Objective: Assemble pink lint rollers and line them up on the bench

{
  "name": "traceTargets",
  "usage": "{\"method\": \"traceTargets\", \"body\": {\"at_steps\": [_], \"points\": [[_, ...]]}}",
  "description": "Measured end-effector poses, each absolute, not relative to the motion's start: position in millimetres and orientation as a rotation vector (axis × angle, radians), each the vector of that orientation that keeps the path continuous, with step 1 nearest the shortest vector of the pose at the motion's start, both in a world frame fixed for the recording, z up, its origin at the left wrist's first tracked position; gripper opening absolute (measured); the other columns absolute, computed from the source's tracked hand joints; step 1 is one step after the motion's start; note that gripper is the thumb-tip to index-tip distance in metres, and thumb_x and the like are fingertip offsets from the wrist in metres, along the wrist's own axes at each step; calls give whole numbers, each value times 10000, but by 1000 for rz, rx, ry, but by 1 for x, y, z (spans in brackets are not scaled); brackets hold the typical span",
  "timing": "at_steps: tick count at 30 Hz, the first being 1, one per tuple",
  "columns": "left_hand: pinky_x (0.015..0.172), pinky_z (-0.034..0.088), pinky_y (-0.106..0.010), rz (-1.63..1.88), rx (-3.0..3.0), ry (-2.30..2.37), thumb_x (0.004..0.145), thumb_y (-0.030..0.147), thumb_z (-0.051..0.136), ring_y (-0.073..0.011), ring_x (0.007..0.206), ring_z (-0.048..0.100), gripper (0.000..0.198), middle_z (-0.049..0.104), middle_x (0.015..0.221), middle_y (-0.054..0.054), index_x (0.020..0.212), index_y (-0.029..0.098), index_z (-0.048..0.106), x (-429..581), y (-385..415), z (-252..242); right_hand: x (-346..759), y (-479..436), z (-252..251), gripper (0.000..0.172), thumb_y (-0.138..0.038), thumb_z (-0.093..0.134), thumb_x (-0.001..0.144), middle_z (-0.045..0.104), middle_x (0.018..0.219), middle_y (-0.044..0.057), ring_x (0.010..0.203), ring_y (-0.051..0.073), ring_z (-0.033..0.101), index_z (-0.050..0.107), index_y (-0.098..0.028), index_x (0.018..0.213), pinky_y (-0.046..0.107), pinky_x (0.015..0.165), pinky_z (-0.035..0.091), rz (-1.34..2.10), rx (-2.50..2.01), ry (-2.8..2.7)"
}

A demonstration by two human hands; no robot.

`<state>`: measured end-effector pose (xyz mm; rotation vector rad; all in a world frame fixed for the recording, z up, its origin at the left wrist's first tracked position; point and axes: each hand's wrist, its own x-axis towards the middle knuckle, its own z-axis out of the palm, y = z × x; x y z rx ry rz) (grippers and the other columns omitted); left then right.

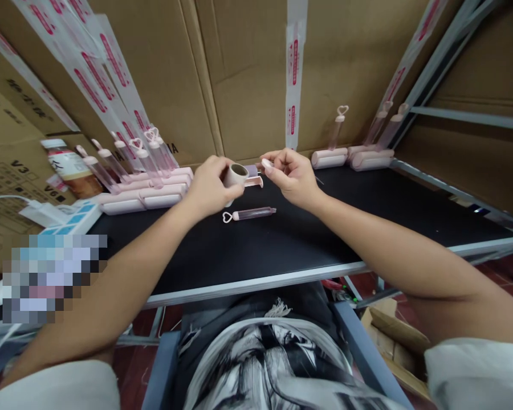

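My left hand (211, 185) is wrapped round a short white tube (236, 177), whose dark round opening tilts up toward me. Just right of it my right hand (293, 173) pinches a small white piece (266, 164) between thumb and fingers. Partly hidden between the hands, a pale pink part (255, 181) with a purplish block behind it sits on the black table. In front of my hands lies a clear pinkish wand (254, 213) with a heart-shaped handle, flat on the tabletop.
Several pink bases with upright heart-topped wands (147, 159) stand at the left; others (337, 134) stand at the back right. A drink bottle (70, 165) and a power strip (74, 219) are far left. Cardboard (248, 74) walls the back; a metal frame (465, 117) edges the right.
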<state>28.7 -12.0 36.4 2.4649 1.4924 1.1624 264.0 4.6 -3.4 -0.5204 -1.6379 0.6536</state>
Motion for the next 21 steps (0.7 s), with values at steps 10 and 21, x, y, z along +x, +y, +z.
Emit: {"method": "traceTargets", "body": {"at_steps": [10, 21], "points": [[974, 554, -373, 1162, 2583, 1307, 884, 401, 792, -252, 1060, 704, 415, 758, 1176, -79, 1239, 197, 728, 48, -41, 16, 249, -18, -9, 596, -799, 773, 863, 762, 1371, 140, 1234, 292, 740, 531, -263, 958, 475, 1097, 555, 763, -560, -1755], [1050, 548, -385, 1167, 2674, 1262, 902, 363, 778, -265, 1143, 710, 428, 763, 1271, -97, 1290, 189, 730, 40, -34, 15, 254, -20, -8, 450, -655, 750, 959, 798, 1187, 79, 1137, 257, 764, 679, -254, 1151, 454, 1105, 581, 621, -558, -1837]]}}
